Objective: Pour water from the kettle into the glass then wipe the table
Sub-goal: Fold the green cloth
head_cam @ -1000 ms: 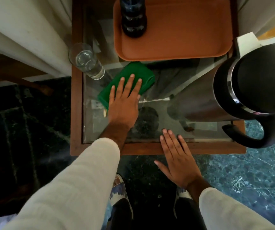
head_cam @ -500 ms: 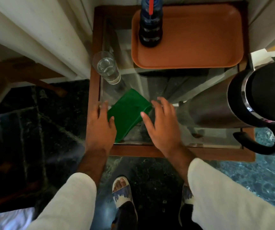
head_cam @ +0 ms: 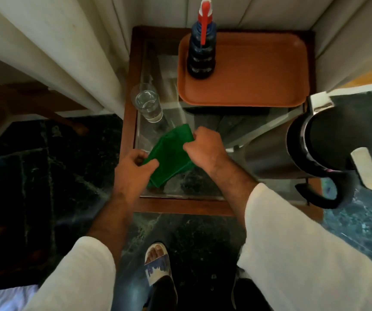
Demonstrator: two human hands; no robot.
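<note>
At the bottom of the frame we see our two pale sleeves, and between them a sandalled foot (head_cam: 158,263) on the dark marble floor (head_cam: 46,171). Just above, near the centre, both our hands meet over the near edge of the table (head_cam: 180,206), a glass top in a wooden frame. Our left hand (head_cam: 133,169) has its fingers curled tight around the lower left corner of the green cloth (head_cam: 169,156), and our right hand (head_cam: 203,147) pinches the cloth's upper right edge in a closed fist, so the cloth is held between the two, partly folded, over the glass; we cannot tell whether it touches the surface. At the right edge of the frame stands the dark kettle (head_cam: 324,144), its lid shut and its handle pointing toward the lower right. Farther up, left of centre, the glass (head_cam: 148,104) stands upright with water in it, close to the table's left rail. Beyond it, in the upper middle, an orange tray (head_cam: 259,75) carries a dark spray bottle (head_cam: 202,55) with a red and white top.
</note>
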